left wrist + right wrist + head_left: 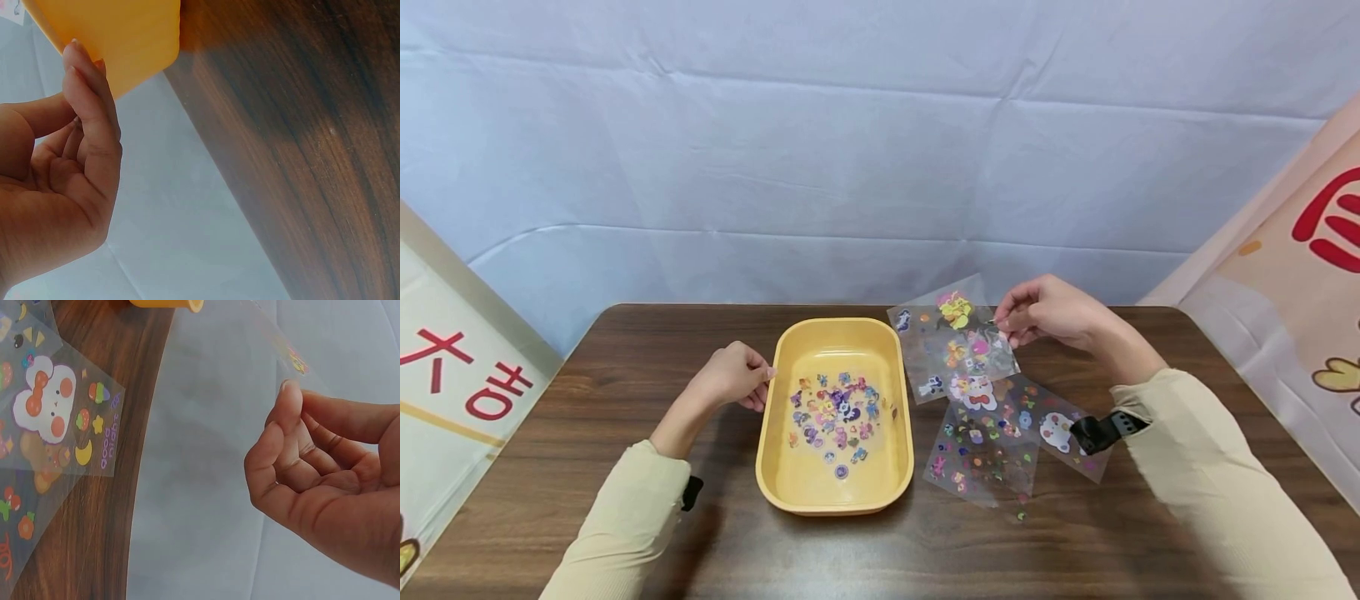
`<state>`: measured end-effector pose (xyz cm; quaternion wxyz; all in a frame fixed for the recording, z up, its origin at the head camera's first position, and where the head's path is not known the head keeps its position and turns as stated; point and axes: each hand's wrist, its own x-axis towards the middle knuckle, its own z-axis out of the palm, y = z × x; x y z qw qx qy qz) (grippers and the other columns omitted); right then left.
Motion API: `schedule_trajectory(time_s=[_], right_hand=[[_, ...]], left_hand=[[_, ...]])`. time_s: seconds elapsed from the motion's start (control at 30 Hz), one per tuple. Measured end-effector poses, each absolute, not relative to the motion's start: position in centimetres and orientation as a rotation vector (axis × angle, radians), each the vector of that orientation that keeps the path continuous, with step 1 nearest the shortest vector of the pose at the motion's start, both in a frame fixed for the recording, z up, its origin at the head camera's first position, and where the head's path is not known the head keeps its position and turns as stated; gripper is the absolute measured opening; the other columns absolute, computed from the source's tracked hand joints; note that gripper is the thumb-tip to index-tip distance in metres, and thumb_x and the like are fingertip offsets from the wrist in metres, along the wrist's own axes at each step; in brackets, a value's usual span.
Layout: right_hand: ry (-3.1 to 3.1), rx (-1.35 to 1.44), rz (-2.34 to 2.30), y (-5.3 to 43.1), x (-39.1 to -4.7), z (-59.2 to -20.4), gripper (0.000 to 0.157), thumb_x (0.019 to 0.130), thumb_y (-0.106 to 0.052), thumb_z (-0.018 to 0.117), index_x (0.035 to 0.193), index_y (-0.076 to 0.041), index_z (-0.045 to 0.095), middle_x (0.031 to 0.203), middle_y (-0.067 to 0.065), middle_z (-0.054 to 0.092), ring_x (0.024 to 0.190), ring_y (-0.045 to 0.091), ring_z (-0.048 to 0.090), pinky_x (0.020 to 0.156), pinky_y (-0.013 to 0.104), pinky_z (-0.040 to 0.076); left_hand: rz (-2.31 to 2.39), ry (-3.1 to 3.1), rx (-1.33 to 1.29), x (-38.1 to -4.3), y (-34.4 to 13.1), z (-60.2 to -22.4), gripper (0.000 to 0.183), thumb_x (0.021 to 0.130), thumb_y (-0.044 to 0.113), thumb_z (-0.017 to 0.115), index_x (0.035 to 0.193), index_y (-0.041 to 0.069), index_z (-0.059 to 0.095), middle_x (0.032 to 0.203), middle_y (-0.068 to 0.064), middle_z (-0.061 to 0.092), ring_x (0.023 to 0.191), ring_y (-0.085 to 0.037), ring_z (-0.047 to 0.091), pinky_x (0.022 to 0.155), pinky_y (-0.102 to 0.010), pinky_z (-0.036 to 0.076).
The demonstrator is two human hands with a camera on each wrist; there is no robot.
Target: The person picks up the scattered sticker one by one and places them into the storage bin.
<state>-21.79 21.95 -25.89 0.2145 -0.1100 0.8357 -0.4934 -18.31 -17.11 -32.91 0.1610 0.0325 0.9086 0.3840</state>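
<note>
pinched between the thumb and fingertips of the right hand (1048,312), a clear sticker sheet (955,337), held by its right edge, slanted to the right of the yellow tray (838,354) and partly over other sheets. seen nearly edge-on in the right wrist view, with only a sliver of colour to make out and the upper end cut off by the frame. at the left rim of the tray, the left hand (730,377), fingers partly curled; cannot tell whether gripping the rim or just touching it. on the tray's floor, a cluster of small stickers (838,412), crowded; too faint at the edges to tell a sheet from loose pieces. on the wooden table (760,550), more sticker sheets (988,458), overlapping, with borders hard to trace; partly covered by the held sheet and a black wrist strap (1101,431). readable in the right wrist view: "good night", near a white rabbit (53,403). cut off at both sides, banners (467,367) with red characters.
</note>
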Motion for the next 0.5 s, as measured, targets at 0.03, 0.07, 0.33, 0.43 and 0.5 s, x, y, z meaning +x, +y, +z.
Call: schedule_trajectory(time_s=[0.03, 0.07, 0.33, 0.43, 0.5], right_hand=[[2.317, -0.309, -1.367, 21.9, -21.8, -25.9, 0.014, 0.088, 0.008, 0.050, 0.099, 0.016, 0.053, 0.078, 0.011, 0.058, 0.065, 0.019, 0.058, 0.066, 0.034, 0.054], [2.315, -0.320, -1.367, 21.8, -21.8, -26.0, 0.014, 0.088, 0.007, 0.050, 0.098, 0.016, 0.053, 0.078, 0.011, 0.058, 0.065, 0.019, 0.058, 0.066, 0.034, 0.054], [2.317, -0.323, -1.357, 21.1, -21.6, -26.0, 0.015, 0.089, 0.006, 0.050, 0.099, 0.017, 0.052, 0.079, 0.013, 0.059, 0.066, 0.020, 0.059, 0.067, 0.034, 0.054], [2.304, -0.337, -1.364, 20.8, -21.6, -25.9, 0.015, 0.088, 0.006, 0.050, 0.099, 0.016, 0.052, 0.078, 0.012, 0.059, 0.066, 0.019, 0.059, 0.066, 0.033, 0.054], [2.294, -0.346, -1.371, 20.6, -21.6, -25.9, 0.015, 0.088, 0.007, 0.050, 0.099, 0.016, 0.052, 0.078, 0.011, 0.058, 0.066, 0.019, 0.059, 0.066, 0.033, 0.054]], left_hand=[[1.096, 2.595, 0.093, -18.3, -17.1, -32.9, 0.022, 0.094, 0.008, 0.050, 0.089, -0.009, 0.064, 0.060, -0.008, 0.061, 0.051, -0.014, 0.061, 0.057, -0.033, 0.055], [1.096, 2.594, 0.095, -18.3, -17.1, -32.9, 0.022, 0.094, 0.008, 0.050, 0.089, -0.009, 0.064, 0.060, -0.008, 0.061, 0.051, -0.014, 0.061, 0.057, -0.033, 0.055], [1.092, 2.596, 0.089, -18.2, -17.1, -32.9, 0.022, 0.094, 0.008, 0.050, 0.089, -0.009, 0.064, 0.060, -0.008, 0.061, 0.051, -0.014, 0.061, 0.056, -0.032, 0.055], [1.092, 2.598, 0.085, -18.3, -17.0, -33.0, 0.022, 0.094, 0.008, 0.051, 0.088, -0.009, 0.064, 0.059, -0.008, 0.060, 0.050, -0.014, 0.061, 0.056, -0.032, 0.055], [1.091, 2.600, 0.083, -18.3, -17.0, -33.0, 0.022, 0.094, 0.008, 0.051, 0.087, -0.009, 0.064, 0.059, -0.008, 0.060, 0.050, -0.014, 0.061, 0.056, -0.032, 0.055]])
